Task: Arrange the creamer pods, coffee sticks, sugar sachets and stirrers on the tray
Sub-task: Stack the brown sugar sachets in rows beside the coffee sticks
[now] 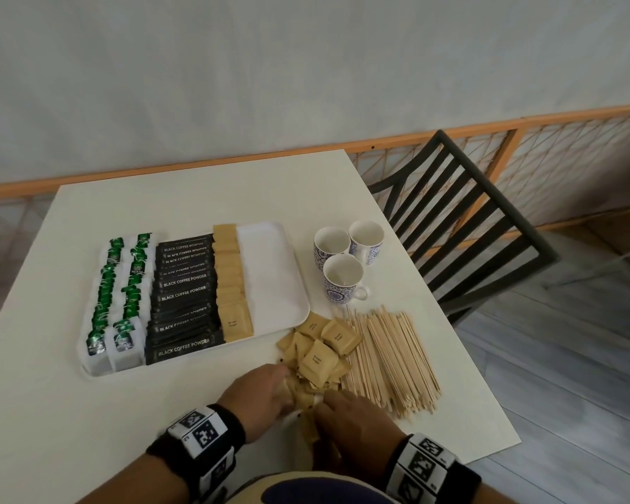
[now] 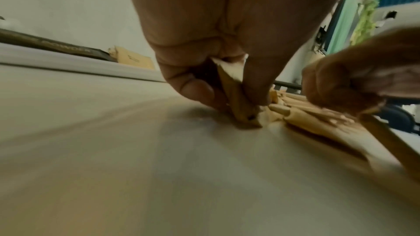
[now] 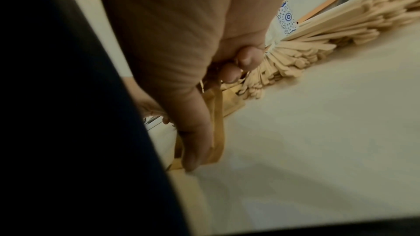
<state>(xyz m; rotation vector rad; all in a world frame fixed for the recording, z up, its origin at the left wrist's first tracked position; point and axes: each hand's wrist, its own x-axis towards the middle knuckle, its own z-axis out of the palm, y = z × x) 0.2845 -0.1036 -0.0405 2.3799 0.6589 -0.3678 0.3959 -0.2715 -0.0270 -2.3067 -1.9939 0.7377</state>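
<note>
A white tray (image 1: 270, 256) holds green-lidded creamer pods (image 1: 119, 303), black coffee sticks (image 1: 184, 296) and a column of brown sugar sachets (image 1: 230, 281). Loose sugar sachets (image 1: 315, 352) lie in a heap just off the tray's near right corner, beside a pile of wooden stirrers (image 1: 390, 361). My left hand (image 1: 259, 398) pinches a sachet (image 2: 236, 96) at the heap's near edge. My right hand (image 1: 353, 420) grips several sachets (image 3: 216, 132) stacked upright against its thumb, close to the table's front edge.
Three patterned cups (image 1: 342, 263) stand right of the tray. A black slatted chair (image 1: 462, 220) sits at the table's right side. The tray's right strip is bare white. The white table (image 1: 197, 198) ends close behind my right wrist.
</note>
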